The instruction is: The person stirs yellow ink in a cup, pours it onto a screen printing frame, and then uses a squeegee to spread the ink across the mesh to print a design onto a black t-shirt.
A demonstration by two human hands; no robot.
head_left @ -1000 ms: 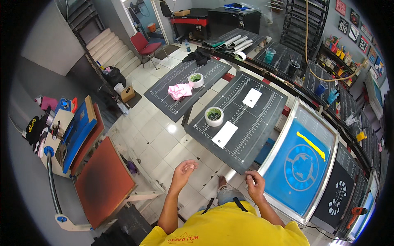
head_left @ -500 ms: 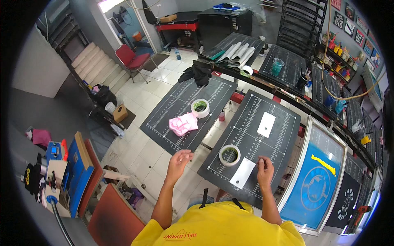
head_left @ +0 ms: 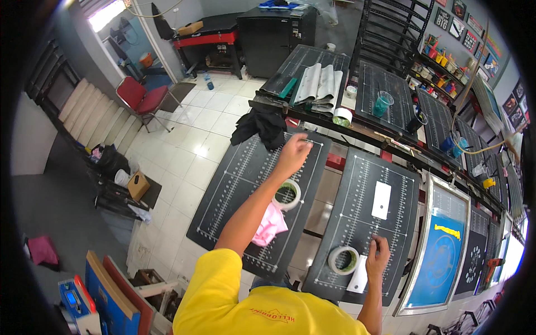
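Note:
My left hand (head_left: 295, 153) reaches forward over the far end of the left black printing board (head_left: 226, 206). Its fingers are slightly bent and apart, close to a bunched black cloth (head_left: 261, 129). Below that forearm lie a roll of tape (head_left: 296, 202) and a crumpled pink cloth (head_left: 270, 224), partly hidden by the arm. Over the right board (head_left: 349, 212) my right hand (head_left: 380, 254) has its fingers curled in; whatever they hold, if anything, is hidden. Beside it are a white card (head_left: 359, 276), partly covered, and a second tape roll (head_left: 336, 267). Another white card (head_left: 381, 200) lies farther up.
A framed blue screen (head_left: 438, 262) with yellow ink stands to the right. Across the back run more boards with grey sheets (head_left: 319, 86), a third tape roll (head_left: 343, 116) and a cup of teal ink (head_left: 382, 104). A red chair (head_left: 146, 100) is far left.
My left hand has moved forward and right, from the near edge of the left board to its far end. The right hand stays by the near white card. The view has shifted.

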